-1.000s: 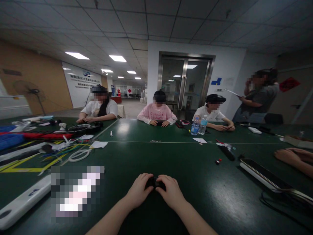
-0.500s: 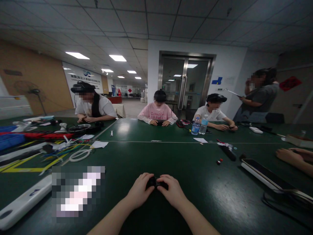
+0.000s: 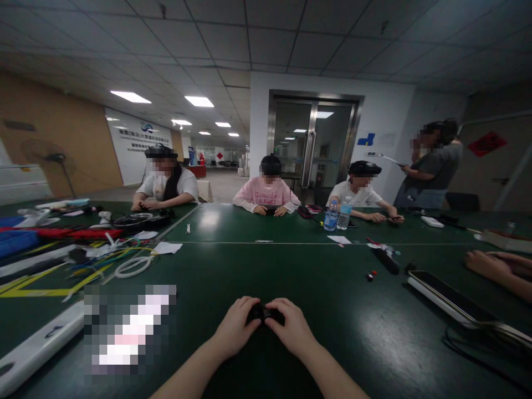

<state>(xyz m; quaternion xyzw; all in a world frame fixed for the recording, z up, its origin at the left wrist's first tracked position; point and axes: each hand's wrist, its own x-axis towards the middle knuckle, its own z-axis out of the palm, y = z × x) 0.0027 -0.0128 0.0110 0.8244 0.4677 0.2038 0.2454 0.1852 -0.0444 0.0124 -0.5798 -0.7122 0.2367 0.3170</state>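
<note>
Low in the middle of the head view, my left hand and my right hand meet over the green table. Both are closed around a small black object, one hand at each end of it. Fingers and thumbs cover most of it, so its kind cannot be made out; only a dark piece shows between the fingertips.
To my left lie a white power strip, a coiled white cable and tools. A phone on a white box and black cables are at right. Bottles stand farther back. People sit around the table; another person's hands rest at right.
My hands keep their hold on the black object with hardly any movement. The view has shifted slightly. Across the table, the person at left has sat up straighter.
</note>
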